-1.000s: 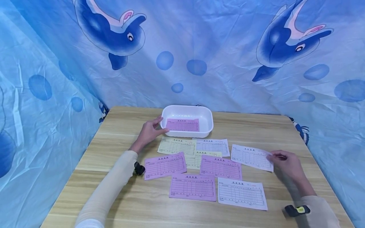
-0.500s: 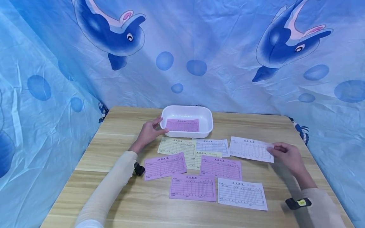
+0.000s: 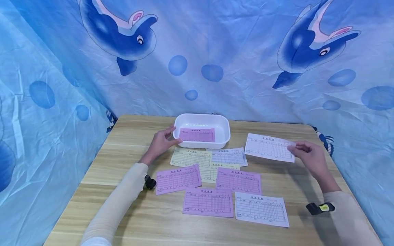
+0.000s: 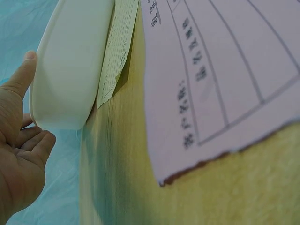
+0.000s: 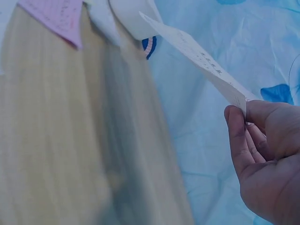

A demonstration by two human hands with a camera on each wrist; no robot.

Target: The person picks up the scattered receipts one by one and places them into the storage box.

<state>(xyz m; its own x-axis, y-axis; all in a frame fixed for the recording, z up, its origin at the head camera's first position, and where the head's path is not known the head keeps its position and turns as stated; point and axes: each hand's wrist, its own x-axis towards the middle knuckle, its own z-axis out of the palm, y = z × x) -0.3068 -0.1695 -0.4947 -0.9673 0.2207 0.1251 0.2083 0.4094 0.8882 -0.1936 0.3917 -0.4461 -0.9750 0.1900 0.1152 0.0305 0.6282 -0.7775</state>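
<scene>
My right hand [image 3: 310, 157] pinches the right end of a white receipt slip [image 3: 268, 147] between thumb and fingers. In the right wrist view that slip [image 5: 204, 58] is raised above the table and seen nearly edge-on. At the back of the table, my left hand [image 3: 160, 142] holds the front left corner of a white plastic tray [image 3: 222, 131], thumb along the front and fingers at the side. Inside the tray lies one pink receipt slip [image 3: 197, 135]. The left wrist view shows the thumb and curled fingers [image 4: 43, 145] around the tray's end.
In front of the tray lie a yellow slip [image 3: 191, 158], a white slip [image 3: 229, 157] and another yellow slip [image 3: 207, 176], partly overlapped. Nearer are pink slips [image 3: 207, 202] and a white slip [image 3: 261, 209]. A blue dolphin-print cloth [image 3: 209, 95] hangs behind the table.
My right hand has lifted the white slip and carried it toward the back of the table. The white slip lying before the tray has shifted slightly. My left hand stays on the tray.
</scene>
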